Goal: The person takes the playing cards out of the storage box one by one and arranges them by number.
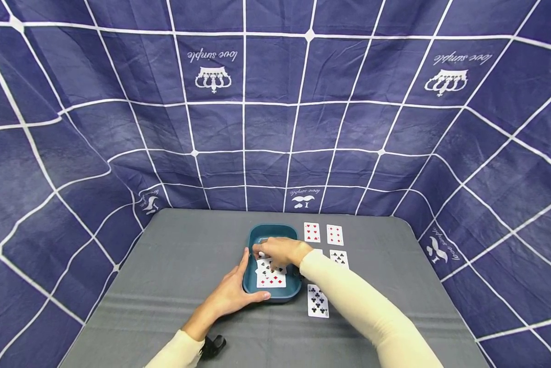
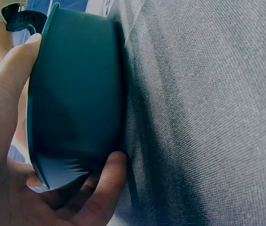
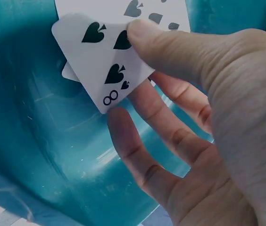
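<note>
A dark teal plastic tub [image 1: 275,231] stands on the grey table with several playing cards [image 1: 272,280] lying inside it. My left hand [image 1: 229,291] holds the tub's near left corner, the thumb along the near side and the fingers around the left wall. In the left wrist view the thumb rests on the rim and fingertips reach the wall's bottom edge. Inside the tub, my right hand [image 1: 282,251] pinches an eight of spades [image 3: 93,59], thumb on its face and fingers beneath. Other cards lie under that card, partly hidden.
Right of the tub lie a hearts card [image 1: 312,232], a diamonds card [image 1: 335,235], a clubs card [image 1: 339,257] and another clubs card [image 1: 318,302]. My right forearm hides part of that area. A blue checked cloth [image 1: 271,128] hangs behind the grey table [image 1: 188,245].
</note>
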Available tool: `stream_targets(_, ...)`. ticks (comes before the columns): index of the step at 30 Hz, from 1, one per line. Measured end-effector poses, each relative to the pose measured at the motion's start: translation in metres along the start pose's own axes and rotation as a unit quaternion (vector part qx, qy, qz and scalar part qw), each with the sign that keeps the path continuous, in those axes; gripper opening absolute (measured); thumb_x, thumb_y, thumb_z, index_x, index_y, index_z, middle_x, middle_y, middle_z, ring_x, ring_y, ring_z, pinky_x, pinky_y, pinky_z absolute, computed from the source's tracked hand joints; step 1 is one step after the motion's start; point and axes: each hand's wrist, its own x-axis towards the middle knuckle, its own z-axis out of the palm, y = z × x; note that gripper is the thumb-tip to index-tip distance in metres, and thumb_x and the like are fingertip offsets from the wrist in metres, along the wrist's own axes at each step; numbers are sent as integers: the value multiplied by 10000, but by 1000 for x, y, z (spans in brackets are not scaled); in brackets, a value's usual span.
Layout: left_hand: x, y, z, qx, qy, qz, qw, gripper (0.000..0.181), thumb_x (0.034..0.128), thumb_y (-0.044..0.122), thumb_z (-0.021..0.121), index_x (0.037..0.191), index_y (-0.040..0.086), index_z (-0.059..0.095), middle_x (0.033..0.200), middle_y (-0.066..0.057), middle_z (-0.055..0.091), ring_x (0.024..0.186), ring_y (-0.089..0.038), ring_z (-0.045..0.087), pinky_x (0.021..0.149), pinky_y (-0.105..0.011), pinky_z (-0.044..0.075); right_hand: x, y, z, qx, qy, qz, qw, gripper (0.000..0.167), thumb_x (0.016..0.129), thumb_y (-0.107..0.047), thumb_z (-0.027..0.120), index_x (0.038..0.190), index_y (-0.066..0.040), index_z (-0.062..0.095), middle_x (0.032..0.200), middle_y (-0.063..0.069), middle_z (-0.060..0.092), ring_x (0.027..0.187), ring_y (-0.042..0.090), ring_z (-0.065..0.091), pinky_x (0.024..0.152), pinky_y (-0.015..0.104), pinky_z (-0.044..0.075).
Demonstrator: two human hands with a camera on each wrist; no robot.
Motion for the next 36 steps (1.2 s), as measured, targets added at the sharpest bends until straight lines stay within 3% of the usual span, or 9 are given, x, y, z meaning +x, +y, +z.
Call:
stream_targets(7,1,0,-2,-15,18,-42,10000,1445,880,609,1000,1901,237,48,1816,-377,408,1670,-602,445,1267,-789,457,-1,5,-3,496,-17,-79,9987,529,1005,35,871,1422,-269,758,1128,35,842,920,93,730,848,276,618)
stream_targets(17,-1,1,0,-16,47,-53,10000,1454,865,636,1001,1901,225,66,1814,-362,424,1659,-591,466,1267,-785,461,-4,13,-6,957,81,-383,9946,497,1064,61,762,1465,-231,793,1144,54,858,960,81,730,883,240,610)
stream_targets(23,-1,1,1,-3,88,-55,9999,1466,854,638,1007,1901,220,71,1806,-358,439,1643,-577,494,1260,-762,480,-9,19,-5,1398,136,-327,9895,480,1087,84,699,1479,-183,775,1086,74,826,892,67,664,846,229,580)
stream_targets(31,-1,1,2,14,95,-43,9999,1464,859,633,1006,1900,212,67,1797,-376,440,1640,-590,488,1265,-766,473,-20,27,-6,1840,668,-369,9800,438,1138,64,634,1515,-139,727,1151,56,808,951,97,681,883,246,572)
stream_targets(36,-1,1,1,17,108,14,9999,1463,860,633,1006,1900,203,71,1790,-357,462,1620,-567,522,1261,-753,484,-29,30,-6,2356,813,-268,9681,468,1157,61,594,1577,-122,687,1188,99,745,814,288,810,716,233,610)
